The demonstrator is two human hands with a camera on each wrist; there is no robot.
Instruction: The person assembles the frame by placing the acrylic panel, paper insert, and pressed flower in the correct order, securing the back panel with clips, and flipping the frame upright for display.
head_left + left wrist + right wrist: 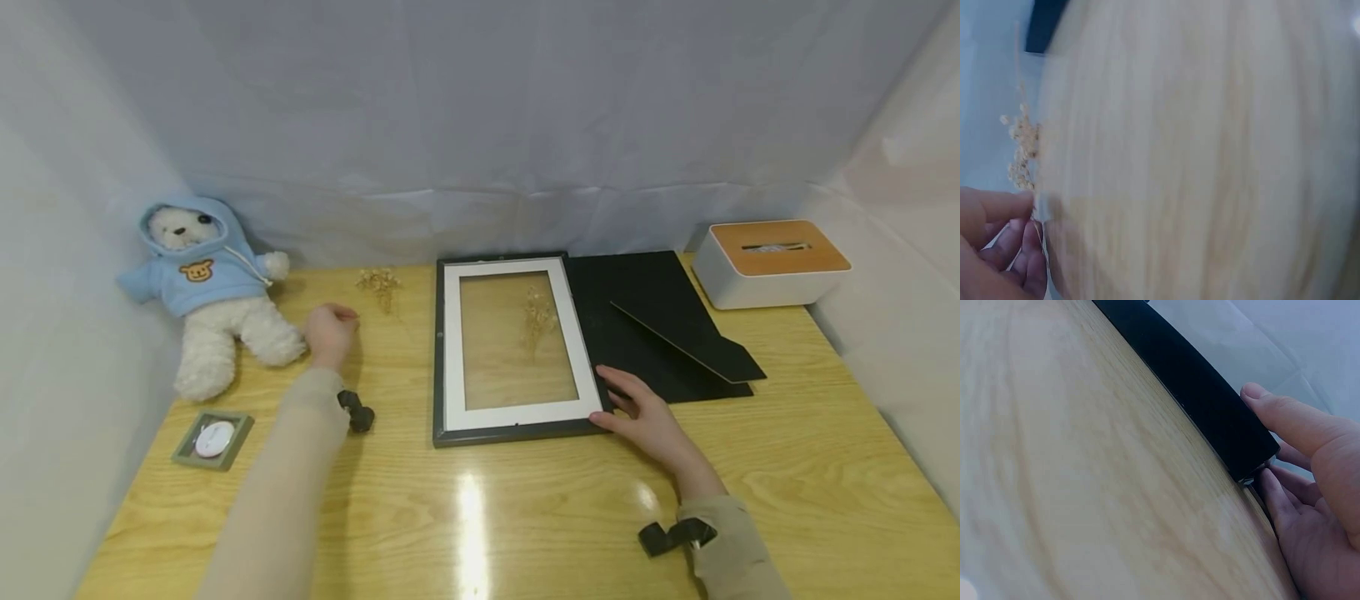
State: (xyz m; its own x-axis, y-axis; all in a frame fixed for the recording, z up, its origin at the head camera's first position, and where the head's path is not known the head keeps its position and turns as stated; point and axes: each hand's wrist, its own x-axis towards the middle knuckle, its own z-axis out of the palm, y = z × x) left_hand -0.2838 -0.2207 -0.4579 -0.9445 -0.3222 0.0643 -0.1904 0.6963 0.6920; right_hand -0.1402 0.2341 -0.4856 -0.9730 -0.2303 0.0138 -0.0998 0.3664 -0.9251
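Observation:
My left hand hovers over the table beside a sprig of dried flowers. Its fingers are loosely bent, and I see nothing held in them. In the left wrist view the flower heads appear just beyond the fingertips, the stem pointing away. A dark picture frame with a white mat lies in the middle. Dried flowers show inside the mat's opening. With thumb and fingers my right hand holds the frame's near right corner, also seen in the right wrist view.
A black backing board with a raised stand leg lies right of the frame. A tissue box stands at the back right. At the left are a plush bear in a blue hoodie and a small green frame.

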